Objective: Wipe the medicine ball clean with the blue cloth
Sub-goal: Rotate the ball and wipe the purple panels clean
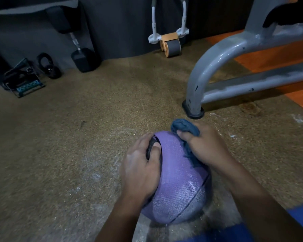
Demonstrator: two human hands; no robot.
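Speckled brown rubber floor (77, 137) fills the frame, scuffed white near the ball, meeting dark wall panels. At two o'clock, a chipped grey tubular frame (208, 67) plants its foot. Centre-low sits the purple medicine ball (180, 180), woven-look texture, dark seams, no readable writing. Left hand (140, 168) grips its black handle at nine o'clock. Right hand (208, 147) clutches the bunched blue cloth (185, 128), pressed on the ball's one o'clock shoulder. Twelve o'clock: an ab roller (170, 44); eleven, a black dumbbell (84, 58).
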